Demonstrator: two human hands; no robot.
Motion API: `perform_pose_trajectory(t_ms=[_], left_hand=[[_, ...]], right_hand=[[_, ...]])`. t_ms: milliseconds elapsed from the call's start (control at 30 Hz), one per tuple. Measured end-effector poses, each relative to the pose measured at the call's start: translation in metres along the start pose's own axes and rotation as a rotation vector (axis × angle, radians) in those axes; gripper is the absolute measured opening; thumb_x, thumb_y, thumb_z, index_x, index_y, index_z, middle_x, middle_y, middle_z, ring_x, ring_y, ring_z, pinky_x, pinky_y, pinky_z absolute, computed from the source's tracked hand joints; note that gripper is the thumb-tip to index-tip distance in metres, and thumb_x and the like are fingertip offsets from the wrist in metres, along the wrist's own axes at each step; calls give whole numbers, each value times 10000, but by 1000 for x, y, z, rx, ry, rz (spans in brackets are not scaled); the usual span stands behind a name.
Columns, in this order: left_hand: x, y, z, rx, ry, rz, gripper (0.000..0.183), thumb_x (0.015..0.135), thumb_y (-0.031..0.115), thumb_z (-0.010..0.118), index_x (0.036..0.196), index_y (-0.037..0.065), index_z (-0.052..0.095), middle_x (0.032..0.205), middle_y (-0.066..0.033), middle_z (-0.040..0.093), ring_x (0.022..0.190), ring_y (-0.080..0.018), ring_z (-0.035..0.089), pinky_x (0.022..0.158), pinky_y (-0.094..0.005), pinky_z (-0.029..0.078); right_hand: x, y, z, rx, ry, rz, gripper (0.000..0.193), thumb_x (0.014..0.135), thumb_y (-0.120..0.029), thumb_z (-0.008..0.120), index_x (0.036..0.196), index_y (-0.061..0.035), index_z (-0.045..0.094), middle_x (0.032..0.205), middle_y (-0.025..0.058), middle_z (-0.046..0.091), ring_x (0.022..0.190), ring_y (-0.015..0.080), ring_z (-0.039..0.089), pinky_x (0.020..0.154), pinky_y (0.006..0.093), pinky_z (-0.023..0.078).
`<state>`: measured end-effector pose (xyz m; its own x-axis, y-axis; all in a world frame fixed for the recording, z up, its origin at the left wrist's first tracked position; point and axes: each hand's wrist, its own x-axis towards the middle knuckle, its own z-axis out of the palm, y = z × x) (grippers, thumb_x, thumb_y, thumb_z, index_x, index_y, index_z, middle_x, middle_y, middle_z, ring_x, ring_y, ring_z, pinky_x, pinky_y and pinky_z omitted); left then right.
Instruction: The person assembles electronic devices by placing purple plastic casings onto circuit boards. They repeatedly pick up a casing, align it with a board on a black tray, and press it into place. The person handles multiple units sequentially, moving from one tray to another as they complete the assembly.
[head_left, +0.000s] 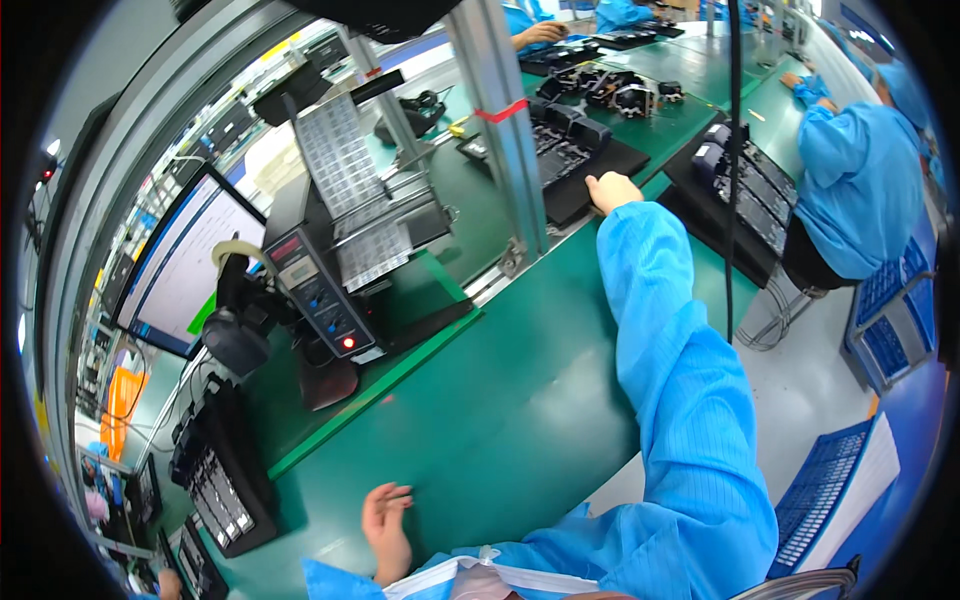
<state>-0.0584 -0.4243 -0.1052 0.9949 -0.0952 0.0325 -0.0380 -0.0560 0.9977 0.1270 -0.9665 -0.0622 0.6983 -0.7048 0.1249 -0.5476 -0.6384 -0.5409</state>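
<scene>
Head view shows us the right grip (614, 192) at the end of an outstretched arm, fingers curled down at the near edge of a black tray (622, 158); we cannot tell whether they pinch the edge or only rest against it. That tray lies on the far side of the surface (500, 400), just beside a metal post (505, 150), and carries rows of dark parts (557, 150). Our left grip (386, 530) hangs near our body, loosely spread with fingers half bent, and holds nothing we can see. We judge the step in hand to be reaching for the tray; moving it would call for a firm hold on its edge and a level, steady pull, clear of the post. Farther out, a second tray (690, 207) lies to the right, near a co-worker in blue (860, 180). To the left stand a control box (320, 290) with a glowing red light, a monitor (190, 260) and another loaded tray (262, 495).
</scene>
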Motion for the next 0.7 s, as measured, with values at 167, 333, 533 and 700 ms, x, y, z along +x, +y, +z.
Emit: perform_pose_trajectory(t_ms=[167,333,533,700], left_hand=[[-28,1,-76,445,386,205,293,774,21,467,1066,-14,468,1068,-136,504,965,-213,482,845,-320,378],[-43,-16,-151,863,713,319,334,745,22,481,1078,0,481,1131,-159,467,1070,-299,424,929,-369,304],[-22,-8,-203,81,1272,266,469,783,131,511,1222,77,352,1183,-128,379,1019,-209,404,853,-305,331],[-44,7,-266,72,1580,225,617,773,178,531,1287,62,210,1270,-175,253,1080,-270,353,913,-356,290]], right_hand=[[-17,12,14,-18,198,-43,472,832,-434,369,878,-26,604,937,210,578,893,384,539,783,449,418],[-91,7,-38,299,545,-401,206,808,-234,555,843,-47,636,804,132,621,683,186,588,635,285,439],[-219,-62,-68,991,28,-715,215,868,-146,496,692,-30,537,567,-67,378,504,14,331,436,174,229],[-367,-165,14,758,-1191,-622,167,824,-143,549,907,1,565,761,45,560,678,108,540,587,243,467]])
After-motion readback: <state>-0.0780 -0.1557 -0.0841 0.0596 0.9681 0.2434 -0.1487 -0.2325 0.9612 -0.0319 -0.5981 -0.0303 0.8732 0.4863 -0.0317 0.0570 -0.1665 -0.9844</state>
